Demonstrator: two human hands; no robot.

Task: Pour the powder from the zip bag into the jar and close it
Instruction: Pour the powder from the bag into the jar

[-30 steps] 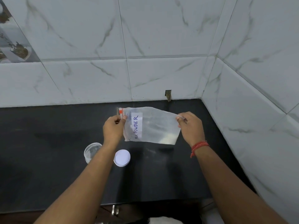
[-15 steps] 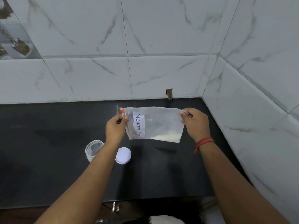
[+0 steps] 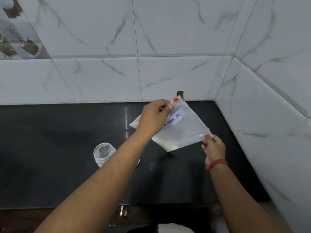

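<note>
Tiled wall: white marble-pattern tiles behind and to the right of the work area, meeting in a corner at upper right.

Counter: black, glossy, running along the foot of the wall.

Zip bag: clear plastic, held in the air above the counter near the corner, tilted so one corner points down. A white label with blue handwriting, partly hidden by the left hand, shows the letters "WDER". An orange slider sits at the topmost corner.

White powder: a small amount, gathered in the lowest corner of the bag.

Left hand: fingers curled, pinching the bag's zip edge just beside the slider.

Right hand: fingertips pinching the bag's right-hand corner; a red thread bracelet circles the wrist.

Jar: clear, uncapped, upright on the counter, left of the left forearm, well apart from the bag.

Lid: only a sliver shows beside the forearm, on the counter near the jar.
</note>
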